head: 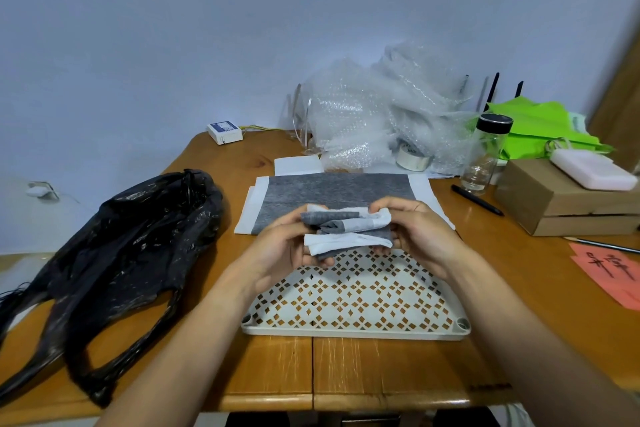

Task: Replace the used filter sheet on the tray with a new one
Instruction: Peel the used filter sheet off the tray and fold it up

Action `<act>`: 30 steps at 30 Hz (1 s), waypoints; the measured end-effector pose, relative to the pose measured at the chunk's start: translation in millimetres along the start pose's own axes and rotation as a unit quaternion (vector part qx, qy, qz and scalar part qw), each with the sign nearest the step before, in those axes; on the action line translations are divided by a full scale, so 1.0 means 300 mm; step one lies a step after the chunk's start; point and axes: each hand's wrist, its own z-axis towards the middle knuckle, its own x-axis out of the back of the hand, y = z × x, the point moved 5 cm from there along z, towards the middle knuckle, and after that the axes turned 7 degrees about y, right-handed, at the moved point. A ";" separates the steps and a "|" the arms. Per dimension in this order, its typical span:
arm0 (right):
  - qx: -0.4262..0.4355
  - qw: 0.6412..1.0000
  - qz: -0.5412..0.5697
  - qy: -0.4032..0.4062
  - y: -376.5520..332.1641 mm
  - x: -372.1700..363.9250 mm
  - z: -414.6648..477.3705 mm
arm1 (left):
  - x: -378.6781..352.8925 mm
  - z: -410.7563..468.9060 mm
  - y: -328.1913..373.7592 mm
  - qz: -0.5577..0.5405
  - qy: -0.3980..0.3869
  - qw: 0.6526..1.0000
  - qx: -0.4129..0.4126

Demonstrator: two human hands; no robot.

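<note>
Just above the far edge of the white perforated plastic tray (356, 302), both hands grip a crumpled grey-and-white filter sheet (348, 230), bunched into a loose roll. The left hand (291, 246) is clamped on its left end with the fingers curled under the wad, and the right hand (415, 229) pinches its right end, thumb on top. The wad hangs in the air, clear of the tray's bare lattice floor.

Beyond the hands, a flat grey filter sheet with white borders (311, 196) lies spread on the wooden worktop (277, 367), just behind the tray. A crumpled black plastic bag (138, 246) lies open to the left of the tray, its handles trailing toward the near edge. At the back sits a heap of clear bubble wrap (381, 107) with a roll of tape (414, 158) beside it. To the right stand a clear bottle with a black cap (486, 152), a black pen (477, 199) and a brown cardboard box (561, 201).
</note>
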 end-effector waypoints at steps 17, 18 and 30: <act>0.087 0.965 -0.247 0.030 0.011 -0.045 -0.014 | 0.041 0.043 -0.023 0.090 0.131 0.985 -0.067; 0.108 0.962 -0.250 0.035 0.006 -0.052 -0.017 | 0.047 0.044 -0.019 0.072 0.143 0.985 -0.060; 0.101 0.980 -0.128 0.112 -0.013 -0.197 0.107 | 0.126 -0.045 0.056 0.247 0.154 0.949 -0.119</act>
